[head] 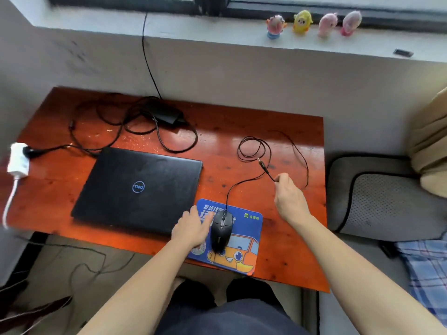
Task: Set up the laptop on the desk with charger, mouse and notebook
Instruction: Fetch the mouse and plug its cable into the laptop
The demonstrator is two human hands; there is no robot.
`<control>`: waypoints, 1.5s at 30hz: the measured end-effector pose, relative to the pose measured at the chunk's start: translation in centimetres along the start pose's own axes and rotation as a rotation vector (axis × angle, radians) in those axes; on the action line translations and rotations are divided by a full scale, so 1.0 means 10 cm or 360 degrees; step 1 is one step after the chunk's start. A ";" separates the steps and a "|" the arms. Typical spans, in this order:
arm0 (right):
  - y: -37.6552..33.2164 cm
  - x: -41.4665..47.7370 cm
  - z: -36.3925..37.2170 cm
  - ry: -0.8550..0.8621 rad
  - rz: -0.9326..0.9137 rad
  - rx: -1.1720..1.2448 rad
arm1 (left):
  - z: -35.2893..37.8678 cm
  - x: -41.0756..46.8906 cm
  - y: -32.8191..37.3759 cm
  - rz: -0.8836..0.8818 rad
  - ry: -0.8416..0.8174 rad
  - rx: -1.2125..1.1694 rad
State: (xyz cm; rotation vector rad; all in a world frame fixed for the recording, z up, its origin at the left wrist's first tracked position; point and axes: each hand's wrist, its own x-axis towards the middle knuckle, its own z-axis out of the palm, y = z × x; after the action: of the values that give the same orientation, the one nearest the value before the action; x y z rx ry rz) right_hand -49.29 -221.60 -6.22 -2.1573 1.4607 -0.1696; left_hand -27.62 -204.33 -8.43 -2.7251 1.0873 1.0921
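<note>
now the closed laptop [137, 187] lies on the desk [242, 126], the mouse [221, 230] on a pad [251, 235] just right of it, left hand [191, 228] resting flat between them, right hand [289, 197] farther right pinching the mouse cable [242, 182], charger [167, 114] behind

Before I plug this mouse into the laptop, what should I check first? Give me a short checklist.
1. Grip: the right hand pinches the mouse cable near its USB plug: ok.
2. The mouse sits on the mouse pad: ok.
3. The left hand rests flat on the pad beside the mouse: ok.
4. The laptop lid is open: not ok, it is closed.
5. Laptop port in sight: cannot tell.
6. The charger is joined to the laptop: cannot tell.
</note>
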 end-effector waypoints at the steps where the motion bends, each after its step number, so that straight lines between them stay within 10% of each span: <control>1: -0.09 0.05 -0.04 0.0052 -0.0059 0.0076 | -0.11 0.02 -0.04 -0.0008 0.0049 -0.0112; 8: -1.26 0.15 0.03 -0.0015 -0.0709 0.0316 | -1.26 -0.04 -0.31 -0.0039 0.0356 -0.1331; 14: -2.01 -0.04 0.33 0.0072 -0.1163 0.0120 | -1.77 -0.09 -0.54 0.0173 0.0047 -0.1897; 19: -2.49 -0.05 0.52 0.0124 -0.1145 -0.0301 | -2.06 0.01 -1.06 0.0437 0.0235 -0.1875; 28: -2.56 0.28 0.64 0.0144 0.0067 -0.0433 | -2.82 0.40 -2.55 0.0424 0.0543 -0.2083; 37: -3.32 0.60 1.29 -0.0197 -0.0017 -0.0012 | -2.96 0.95 -2.63 0.0382 0.0524 -0.2096; 45: -3.91 1.52 2.00 -0.0331 -0.0211 0.0136 | -2.95 1.46 -2.94 0.0326 0.0477 -0.1207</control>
State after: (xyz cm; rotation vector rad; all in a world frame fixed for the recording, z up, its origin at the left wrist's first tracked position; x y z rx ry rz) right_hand -3.02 -217.27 -7.14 -2.1325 1.1746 -0.0515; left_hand 15.57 -198.15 -1.90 -3.5189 1.1943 1.3854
